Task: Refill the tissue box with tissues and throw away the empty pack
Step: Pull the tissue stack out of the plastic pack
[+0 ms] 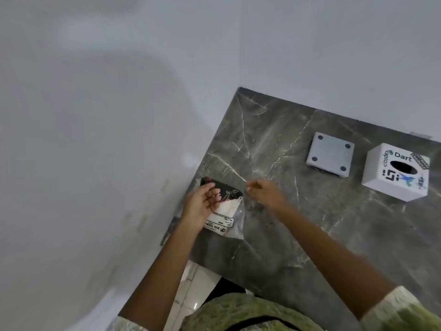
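The grey marble tabletop (pixel 274 139) lies open centrally. A white stickered tissue box (pixel 381 185) and a grey square plate (pixel 330 154) occupy its far right.

The counter (pixel 274 139) is dark grey marble with white veins. The tissue box (pixel 381 185) is white with black lettering and a blue bird; the pack (pixel 226 206) is black and white, perhaps pink-flecked, though blurred.

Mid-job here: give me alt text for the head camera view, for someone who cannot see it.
A person's left hand rests on a tissue pack at the left edge of a dark marble table, while the right hand is at the pack's far corner, its grip blurred. Farther right sit a square grey panel and a white stickered tissue box.
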